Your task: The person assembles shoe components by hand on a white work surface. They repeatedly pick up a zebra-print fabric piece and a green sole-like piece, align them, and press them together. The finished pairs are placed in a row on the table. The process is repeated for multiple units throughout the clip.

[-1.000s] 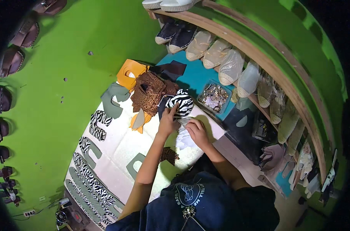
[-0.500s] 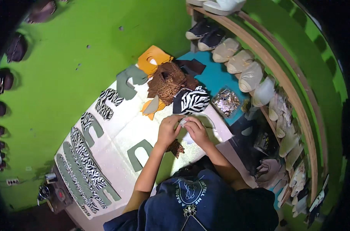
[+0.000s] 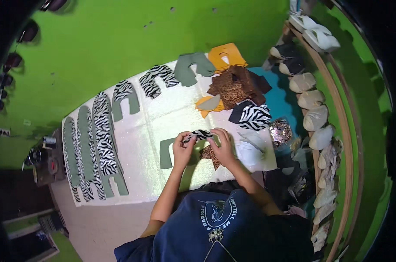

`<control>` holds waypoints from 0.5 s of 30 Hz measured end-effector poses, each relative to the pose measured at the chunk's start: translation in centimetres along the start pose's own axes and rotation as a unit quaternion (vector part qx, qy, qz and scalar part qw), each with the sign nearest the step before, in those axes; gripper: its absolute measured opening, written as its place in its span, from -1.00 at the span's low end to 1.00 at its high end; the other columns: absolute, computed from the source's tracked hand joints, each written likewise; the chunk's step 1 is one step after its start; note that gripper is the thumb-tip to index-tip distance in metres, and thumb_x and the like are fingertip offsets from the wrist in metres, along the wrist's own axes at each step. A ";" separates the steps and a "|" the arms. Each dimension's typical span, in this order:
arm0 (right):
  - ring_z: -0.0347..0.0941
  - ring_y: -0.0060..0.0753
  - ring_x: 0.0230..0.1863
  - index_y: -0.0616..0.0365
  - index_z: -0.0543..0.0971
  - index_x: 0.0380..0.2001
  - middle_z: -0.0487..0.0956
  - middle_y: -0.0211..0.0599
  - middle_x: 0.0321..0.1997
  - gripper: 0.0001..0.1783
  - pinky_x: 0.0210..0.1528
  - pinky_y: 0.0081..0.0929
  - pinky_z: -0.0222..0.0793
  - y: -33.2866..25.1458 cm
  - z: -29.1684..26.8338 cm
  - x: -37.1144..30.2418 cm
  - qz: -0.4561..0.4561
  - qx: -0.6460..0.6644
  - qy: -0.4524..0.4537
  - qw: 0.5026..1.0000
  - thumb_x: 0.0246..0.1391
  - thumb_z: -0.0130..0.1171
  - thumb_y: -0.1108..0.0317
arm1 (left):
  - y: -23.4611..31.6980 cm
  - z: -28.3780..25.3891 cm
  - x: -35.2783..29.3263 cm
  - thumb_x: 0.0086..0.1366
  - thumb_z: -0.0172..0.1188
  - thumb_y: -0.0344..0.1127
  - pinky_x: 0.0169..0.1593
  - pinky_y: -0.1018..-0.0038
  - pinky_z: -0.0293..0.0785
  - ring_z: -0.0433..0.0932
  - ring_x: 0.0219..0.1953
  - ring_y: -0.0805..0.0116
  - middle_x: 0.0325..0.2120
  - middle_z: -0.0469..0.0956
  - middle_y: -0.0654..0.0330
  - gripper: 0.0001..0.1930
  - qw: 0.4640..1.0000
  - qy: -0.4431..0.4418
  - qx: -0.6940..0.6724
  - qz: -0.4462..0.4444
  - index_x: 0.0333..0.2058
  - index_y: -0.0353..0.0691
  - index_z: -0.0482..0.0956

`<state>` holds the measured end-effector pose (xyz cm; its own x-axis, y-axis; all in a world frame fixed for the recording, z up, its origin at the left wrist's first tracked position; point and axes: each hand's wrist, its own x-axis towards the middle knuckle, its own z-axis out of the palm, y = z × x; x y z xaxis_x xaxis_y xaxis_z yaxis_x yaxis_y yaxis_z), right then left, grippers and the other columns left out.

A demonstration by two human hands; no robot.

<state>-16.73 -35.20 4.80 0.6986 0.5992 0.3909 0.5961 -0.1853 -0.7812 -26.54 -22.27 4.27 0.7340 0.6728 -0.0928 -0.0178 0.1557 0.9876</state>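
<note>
Here, well to the left of the left hand (image 3: 182, 149), a row of long zebra-print and grey-green cut pieces (image 3: 95, 148) lies side by side on the white sheet (image 3: 163, 118) covering the table. Beyond that row, further left, small dark items (image 3: 43, 155) sit on a side surface; their kind cannot be told.

Just left of the left hand and partly under it lies a grey-green cut piece (image 3: 166, 153), flat on the sheet. The left hand is closed in a pinch on the left end of a narrow zebra-print strip (image 3: 201, 134), thumb and fingers gripping it. The strip runs between both hands, held just above the sheet. The right hand (image 3: 223, 146) grips the strip's right end in the same way, fingers curled over it. Directly below the strip, between the two hands, a leopard-print piece (image 3: 209, 153) lies on the sheet, touching the right hand's heel.

Up and away from the hands, more zebra-print pieces (image 3: 156, 81) and a grey-green one (image 3: 191, 67) lie near the far edge. Up and to the right of the right hand sits a heap of brown leopard-print pieces (image 3: 233, 87) over orange pieces (image 3: 226, 54), with a folded zebra-print piece (image 3: 252, 117) nearer the hand.

Just right of the right hand lies a pale piece (image 3: 250, 153), and beyond it a glittery item (image 3: 281, 131). Well to the right, a curved wooden rack (image 3: 344, 131) carries a line of pale shoe forms (image 3: 313, 118).
</note>
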 end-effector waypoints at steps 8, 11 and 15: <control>0.41 -0.49 -0.39 0.26 0.44 -0.22 0.50 -0.29 -0.42 -0.75 -0.31 -0.55 0.35 -0.2 5.0 2.6 0.134 0.149 -0.165 0.966 0.02 0.13 0.40 | -2.5 -7.2 1.1 0.20 0.14 -0.35 -0.29 0.66 0.41 0.49 -0.40 0.57 -0.47 0.53 0.27 -0.81 0.995 0.026 -0.058 -0.078 -0.29 -0.36 0.48; 0.41 -0.56 -0.45 0.23 0.46 -0.23 0.50 -0.34 -0.47 -0.75 -0.36 -0.63 0.35 2.5 7.2 3.3 0.143 0.176 -0.195 0.954 0.01 0.16 0.37 | -3.2 -10.0 2.9 0.18 0.18 -0.31 -0.32 0.65 0.39 0.47 -0.42 0.57 -0.43 0.57 0.25 -0.78 0.996 -0.014 0.074 -0.052 -0.30 -0.37 0.57; 0.40 -0.64 -0.46 0.23 0.48 -0.28 0.50 -0.37 -0.50 -0.78 -0.39 -0.64 0.34 3.8 8.9 4.6 0.131 0.148 -0.248 0.948 -0.01 0.18 0.38 | -1.6 -12.2 5.1 0.08 0.27 -0.31 -0.37 0.63 0.39 0.48 -0.48 0.58 -0.56 0.57 0.24 -0.79 0.966 -0.033 0.250 -0.047 -0.39 -0.36 0.61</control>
<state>-14.83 -26.18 -0.70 0.4908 0.8695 -0.0548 0.2406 -0.1958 -0.9507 -31.06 -10.25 0.64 0.7580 0.6227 -0.1940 0.3703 -0.1660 0.9140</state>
